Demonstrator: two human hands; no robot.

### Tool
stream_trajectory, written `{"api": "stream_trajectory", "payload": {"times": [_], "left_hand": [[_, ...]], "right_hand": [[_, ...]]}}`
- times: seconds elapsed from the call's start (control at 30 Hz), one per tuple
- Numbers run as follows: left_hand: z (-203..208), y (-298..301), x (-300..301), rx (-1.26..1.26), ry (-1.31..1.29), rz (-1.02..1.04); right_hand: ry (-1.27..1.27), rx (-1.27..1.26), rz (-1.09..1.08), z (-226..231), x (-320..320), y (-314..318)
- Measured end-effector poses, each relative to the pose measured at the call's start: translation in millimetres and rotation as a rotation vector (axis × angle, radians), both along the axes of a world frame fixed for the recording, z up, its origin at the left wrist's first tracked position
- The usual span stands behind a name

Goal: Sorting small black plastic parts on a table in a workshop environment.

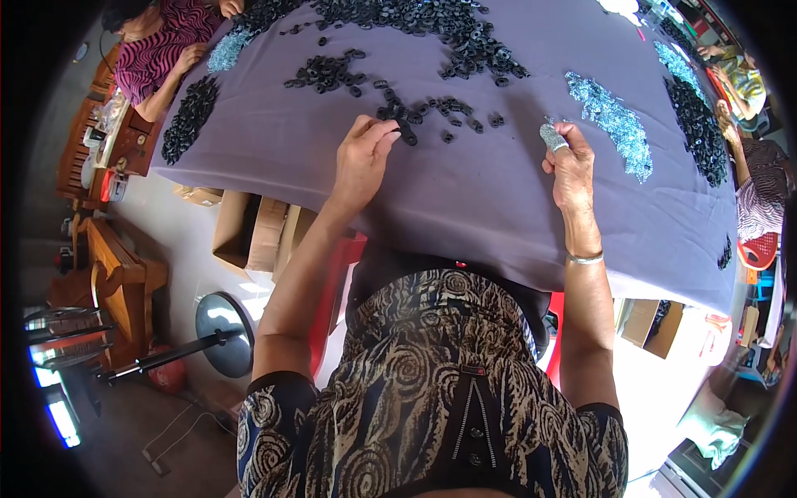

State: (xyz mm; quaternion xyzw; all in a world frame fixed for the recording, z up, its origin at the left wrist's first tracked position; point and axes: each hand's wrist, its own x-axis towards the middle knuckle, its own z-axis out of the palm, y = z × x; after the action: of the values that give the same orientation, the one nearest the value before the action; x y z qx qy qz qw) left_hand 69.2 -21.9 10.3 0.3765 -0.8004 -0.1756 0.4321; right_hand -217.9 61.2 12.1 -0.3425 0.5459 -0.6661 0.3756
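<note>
Over the cloth-covered table, my left hand (362,162) pinches thumb and forefinger together beside a loose cluster of small black ring-shaped parts (407,137). A small dark part shows at its fingertips. My right hand (573,166) is closed farther right, with a grey-green wrap (552,137) around one finger. Whatever it pinches is too small to make out; a few tiny clear bits show just beyond the fingertips. To the right of that hand lies a long pile of small clear bluish pieces (618,124).
More black parts (448,29) are heaped farther back on the purple-grey cloth (465,195). Other people sit at the left (162,50) and right (760,174), with black and clear piles before them. Cardboard boxes (241,228) stand below the table, near a round black stand (224,336).
</note>
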Motion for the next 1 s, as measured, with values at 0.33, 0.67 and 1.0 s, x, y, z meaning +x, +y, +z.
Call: {"api": "stream_trajectory", "payload": {"times": [0.33, 0.67, 1.0], "left_hand": [[11.1, 21.1, -22.6, 0.911, 0.74, -0.485], [6.9, 31.3, -27.0, 0.907, 0.52, -0.336], [6.9, 21.5, -21.9, 0.897, 0.58, -0.315]], "right_hand": [[0.006, -0.027, 0.007, -1.2, -1.0, -1.6], [0.121, 0.084, 0.008, 3.4, 4.6, 0.2], [0.852, -0.134, 0.226, 21.3, 63.7, -12.1]]}}
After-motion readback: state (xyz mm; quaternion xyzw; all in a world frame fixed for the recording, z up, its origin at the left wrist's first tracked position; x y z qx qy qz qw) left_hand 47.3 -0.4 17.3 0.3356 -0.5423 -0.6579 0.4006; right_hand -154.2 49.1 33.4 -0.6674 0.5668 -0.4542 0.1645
